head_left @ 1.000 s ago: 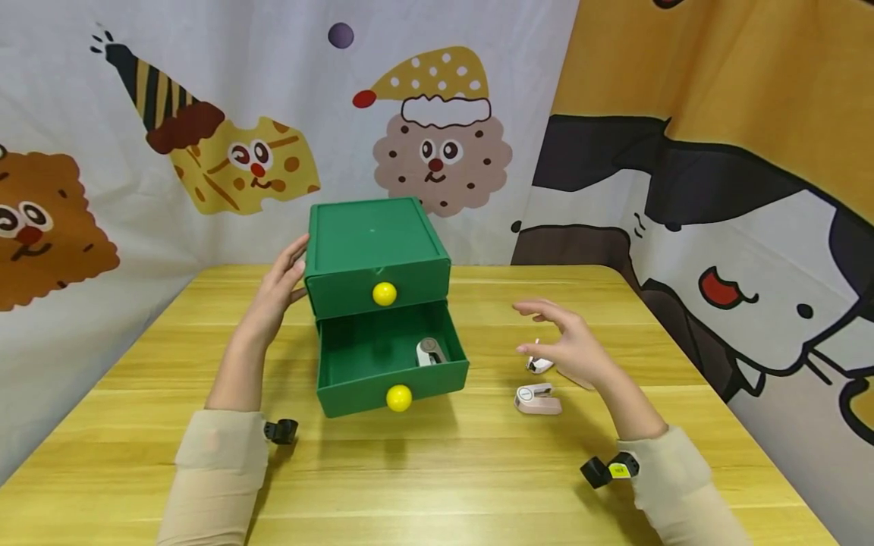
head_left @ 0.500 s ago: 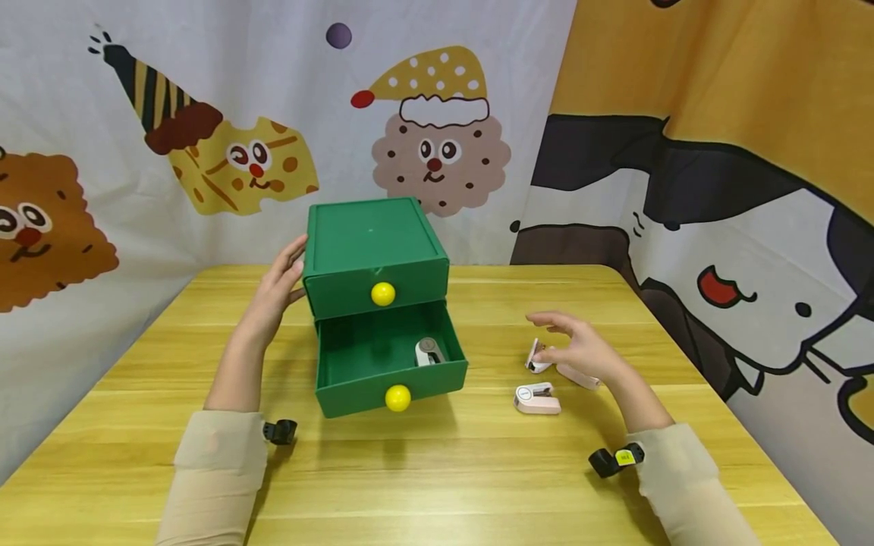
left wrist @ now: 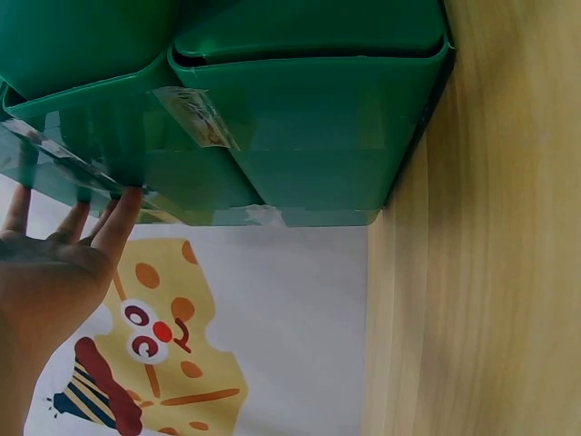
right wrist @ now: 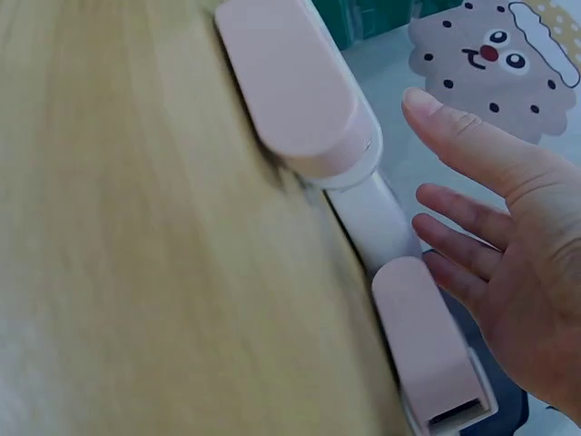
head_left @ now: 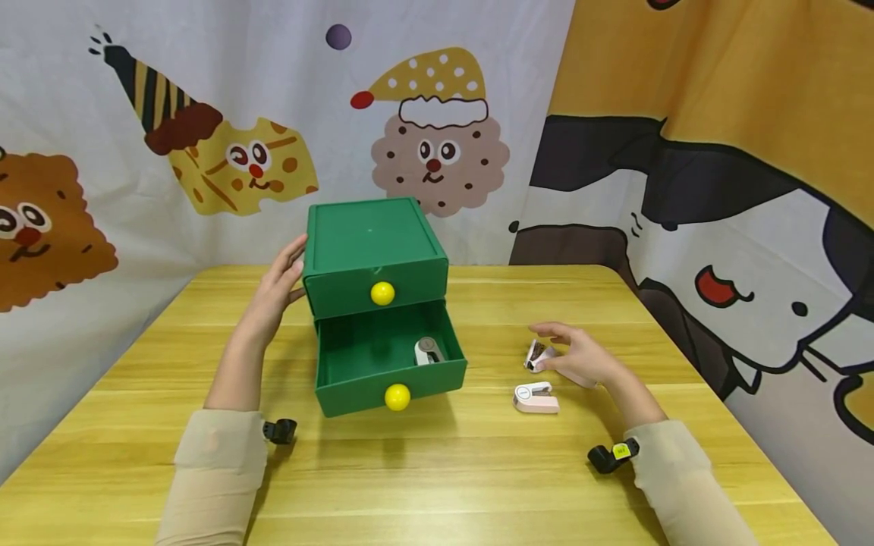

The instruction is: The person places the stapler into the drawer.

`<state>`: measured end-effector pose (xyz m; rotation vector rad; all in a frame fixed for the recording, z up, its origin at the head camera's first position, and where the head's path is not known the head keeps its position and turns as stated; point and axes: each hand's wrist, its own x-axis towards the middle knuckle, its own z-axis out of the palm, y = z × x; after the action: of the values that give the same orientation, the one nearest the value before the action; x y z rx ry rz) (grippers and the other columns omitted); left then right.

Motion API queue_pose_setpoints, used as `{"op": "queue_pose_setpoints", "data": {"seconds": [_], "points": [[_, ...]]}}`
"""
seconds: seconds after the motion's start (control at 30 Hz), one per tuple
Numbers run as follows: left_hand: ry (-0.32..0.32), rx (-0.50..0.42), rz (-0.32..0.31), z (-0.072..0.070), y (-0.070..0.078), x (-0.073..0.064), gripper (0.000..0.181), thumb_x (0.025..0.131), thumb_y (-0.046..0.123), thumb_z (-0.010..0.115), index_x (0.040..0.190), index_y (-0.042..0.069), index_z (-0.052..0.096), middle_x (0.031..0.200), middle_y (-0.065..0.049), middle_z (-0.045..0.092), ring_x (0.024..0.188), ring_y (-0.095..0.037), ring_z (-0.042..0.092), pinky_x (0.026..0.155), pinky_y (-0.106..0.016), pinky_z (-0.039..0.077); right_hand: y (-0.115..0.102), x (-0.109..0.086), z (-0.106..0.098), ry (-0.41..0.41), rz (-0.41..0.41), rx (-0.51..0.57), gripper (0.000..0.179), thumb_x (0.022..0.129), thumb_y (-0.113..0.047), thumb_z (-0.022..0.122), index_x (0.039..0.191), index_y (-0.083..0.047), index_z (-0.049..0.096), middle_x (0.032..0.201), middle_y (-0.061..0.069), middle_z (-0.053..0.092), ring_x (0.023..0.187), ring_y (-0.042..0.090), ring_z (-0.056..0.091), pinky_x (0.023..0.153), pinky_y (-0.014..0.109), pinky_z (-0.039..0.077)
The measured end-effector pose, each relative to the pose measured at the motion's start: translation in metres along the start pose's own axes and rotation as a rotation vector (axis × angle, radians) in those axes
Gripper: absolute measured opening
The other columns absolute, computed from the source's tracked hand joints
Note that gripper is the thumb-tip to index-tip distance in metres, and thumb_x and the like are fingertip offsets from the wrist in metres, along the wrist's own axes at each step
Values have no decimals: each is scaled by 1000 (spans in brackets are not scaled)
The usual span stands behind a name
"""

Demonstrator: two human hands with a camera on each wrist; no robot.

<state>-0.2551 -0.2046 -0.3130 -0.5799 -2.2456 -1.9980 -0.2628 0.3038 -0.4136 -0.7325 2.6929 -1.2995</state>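
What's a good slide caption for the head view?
Left hand against a green drawer unit, stapler in its open lower drawer; right hand near more staplers.

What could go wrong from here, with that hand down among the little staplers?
First, the right hand might knock the nearest stapler, which lies close to the stapler by its thumb. Second, the lower drawer is pulled out, so leaning on it could perhaps tip the green cabinet; the left hand is only against the side. Third, the stapler inside the drawer might slide if jolted.
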Motion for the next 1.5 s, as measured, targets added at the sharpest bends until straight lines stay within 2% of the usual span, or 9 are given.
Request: {"op": "queue_pose_setpoints", "data": {"seconds": [0.2, 0.3, 0.53, 0.73, 0.87, 1.0, 1.1, 1.3, 1.5], "points": [[5, 0, -9, -3, -5, 2, 54, 105, 26, 34, 155, 21, 15, 159, -8, 8, 142, -31, 12, 105, -63, 19, 9, 2, 3, -8, 49, -2, 69, 75, -18, 84, 134, 0, 53, 134, 18, 53, 119, 38, 49, 100, 53, 36], [9, 3, -4, -7, -14, 6, 53, 106, 25, 33, 155, 22, 16, 159, -7, 8, 142, -31, 12, 105, -63, 19, 12, 3, 4, -8, 57, -15, 70, 74, -21, 84, 134, 0, 53, 132, 17, 54, 117, 37, 51, 99, 52, 38], [16, 3, 11, -10, -23, 9, 54, 105, 31, 36, 155, 25, 16, 159, -5, 9, 142, -30, 13, 105, -63, 19, 13, 4, 4, -8, 84, -44, 71, 74, -23, 84, 134, 0, 54, 124, 15, 59, 112, 33, 54, 94, 49, 42], [17, -2, 6, -10, -23, 9, 55, 105, 32, 36, 155, 25, 16, 160, -5, 8, 142, -30, 12, 105, -63, 19, 14, 5, 6, -24, 72, -87, 69, 75, -22, 84, 133, 1, 54, 117, 12, 61, 100, 26, 57, 83, 38, 48], [16, -4, -5, -7, -17, 5, 54, 105, 30, 35, 155, 23, 16, 160, -6, 8, 142, -30, 12, 105, -63, 18, 14, 6, 8, -30, 51, -109, 68, 76, -23, 83, 132, 1, 55, 111, 9, 63, 91, 21, 56, 76, 32, 48], [12, -2, -8, -5, -11, 2, 54, 106, 26, 34, 156, 21, 15, 159, -8, 7, 142, -32, 11, 105, -63, 18, 14, 4, 10, -19, 33, -122, 65, 75, -20, 84, 129, 3, 56, 106, 9, 63, 89, 20, 56, 73, 29, 48], [12, 1, -3, -5, -14, 3, 54, 106, 27, 34, 155, 22, 15, 160, -7, 7, 142, -31, 11, 105, -63, 18, 12, 4, 11, -4, 31, -134, 64, 74, -18, 84, 128, 4, 57, 107, 10, 63, 92, 22, 56, 73, 29, 49], [16, 5, 10, -9, -24, 8, 55, 105, 32, 36, 155, 25, 16, 160, -5, 8, 142, -30, 12, 105, -63, 19, 7, 4, 10, 27, 74, -125, 67, 74, -23, 85, 131, -1, 57, 116, 12, 62, 103, 30, 57, 82, 40, 48], [12, 9, 10, -10, -25, 9, 55, 105, 32, 36, 155, 25, 16, 160, -5, 8, 142, -30, 11, 105, -63, 20, 2, 4, 9, 76, 54, -110, 66, 74, -24, 85, 131, -2, 58, 125, 13, 59, 107, 32, 56, 87, 44, 46]]}}
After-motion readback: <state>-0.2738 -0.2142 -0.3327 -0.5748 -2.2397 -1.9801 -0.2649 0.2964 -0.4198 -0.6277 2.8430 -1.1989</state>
